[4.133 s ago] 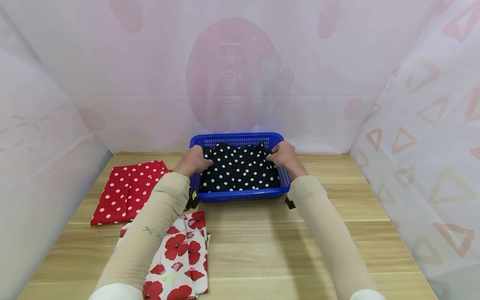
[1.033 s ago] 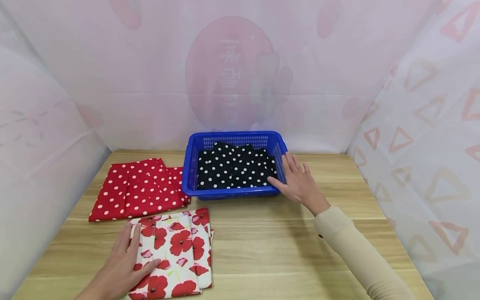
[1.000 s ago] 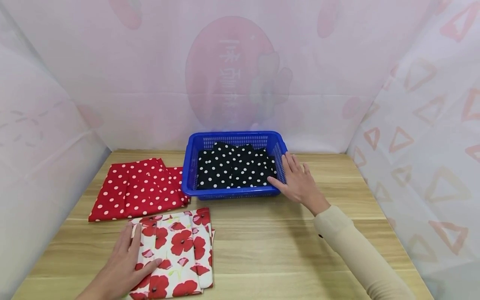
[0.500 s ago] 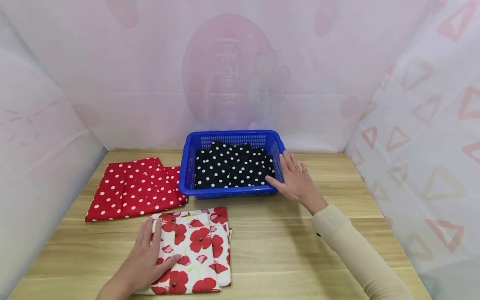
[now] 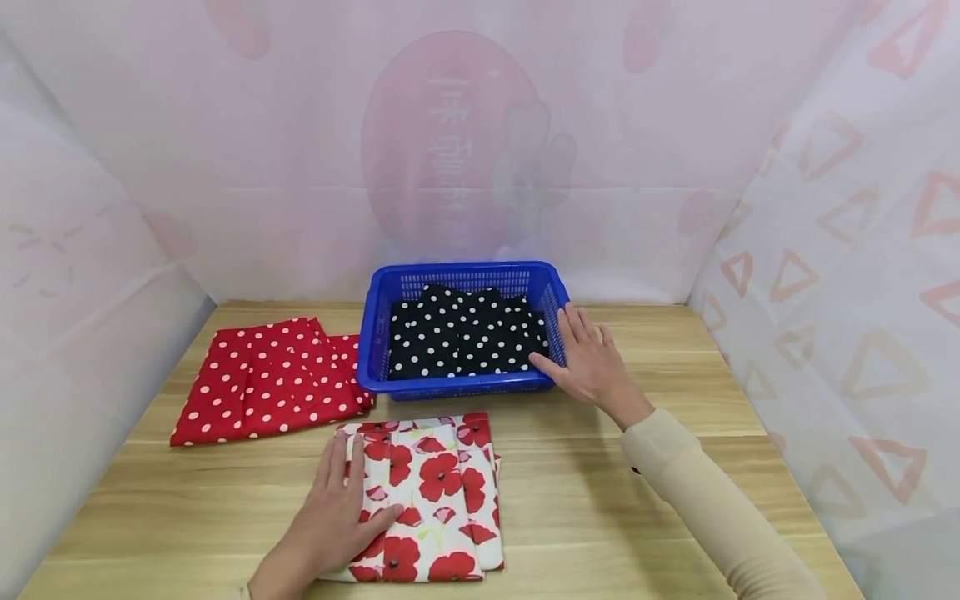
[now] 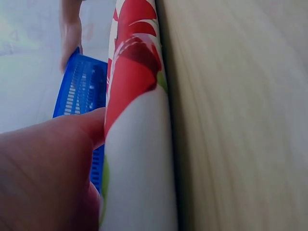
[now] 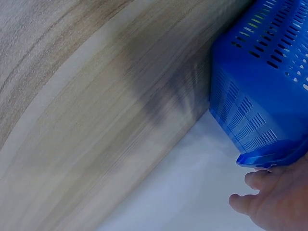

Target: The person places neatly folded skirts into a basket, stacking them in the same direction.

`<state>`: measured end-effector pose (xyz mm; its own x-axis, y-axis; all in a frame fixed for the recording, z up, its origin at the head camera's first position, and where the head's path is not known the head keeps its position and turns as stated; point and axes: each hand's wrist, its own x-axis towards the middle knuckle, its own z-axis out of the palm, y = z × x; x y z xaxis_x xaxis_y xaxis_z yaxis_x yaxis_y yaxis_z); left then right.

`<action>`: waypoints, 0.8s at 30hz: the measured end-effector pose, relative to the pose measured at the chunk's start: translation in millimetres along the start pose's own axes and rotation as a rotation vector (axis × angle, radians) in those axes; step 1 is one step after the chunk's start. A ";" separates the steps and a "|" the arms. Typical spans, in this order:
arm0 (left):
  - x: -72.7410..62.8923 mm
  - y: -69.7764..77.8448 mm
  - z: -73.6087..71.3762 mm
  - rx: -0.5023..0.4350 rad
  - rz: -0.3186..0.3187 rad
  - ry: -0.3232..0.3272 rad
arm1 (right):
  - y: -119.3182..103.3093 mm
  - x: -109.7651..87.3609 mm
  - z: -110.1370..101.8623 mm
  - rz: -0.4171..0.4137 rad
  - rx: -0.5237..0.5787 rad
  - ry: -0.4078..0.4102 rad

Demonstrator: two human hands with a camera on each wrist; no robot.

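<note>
My left hand [image 5: 330, 517] lies with its fingers extended on a folded white cloth with red poppies [image 5: 427, 500], near the front of the table. The left wrist view shows the thick folded edge of this poppy cloth [image 6: 139, 120] beside my thumb. Fingers spread, my right hand [image 5: 592, 362] rests on the right rim of a blue plastic basket [image 5: 465, 386]. Folded black cloth with white dots [image 5: 461, 333] fills the basket's bottom. From the right wrist, the slotted outer wall of the basket [image 7: 250, 115] shows above my fingertips.
Red cloth with white dots [image 5: 270, 379] lies folded left of the basket, its right end close against the basket's side. Patterned fabric walls [image 5: 300, 150] enclose the wooden table [image 5: 570, 517] at the back and both sides.
Both hands have left the black dotted cloth in the basket. My left hand, on the poppy cloth, has slid it rightward across the table. My right hand has stayed at the basket's rim lately.
</note>
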<state>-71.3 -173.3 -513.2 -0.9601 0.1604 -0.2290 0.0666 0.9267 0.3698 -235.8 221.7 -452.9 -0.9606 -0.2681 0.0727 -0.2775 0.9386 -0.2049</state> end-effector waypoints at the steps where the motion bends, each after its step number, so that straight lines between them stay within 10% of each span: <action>1: 1.0 3.5 1.1 0.004 0.002 0.000 | -0.1 -0.3 -0.2 0.003 0.002 0.002; 24: 18.9 63.0 9.7 -0.001 0.009 0.011 | -2.9 -1.3 -3.4 0.020 0.009 -0.008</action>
<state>-82.7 -108.6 -502.9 -0.9625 0.1651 -0.2152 0.0752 0.9247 0.3731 -233.8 220.0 -449.1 -0.9660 -0.2513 0.0603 -0.2584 0.9418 -0.2152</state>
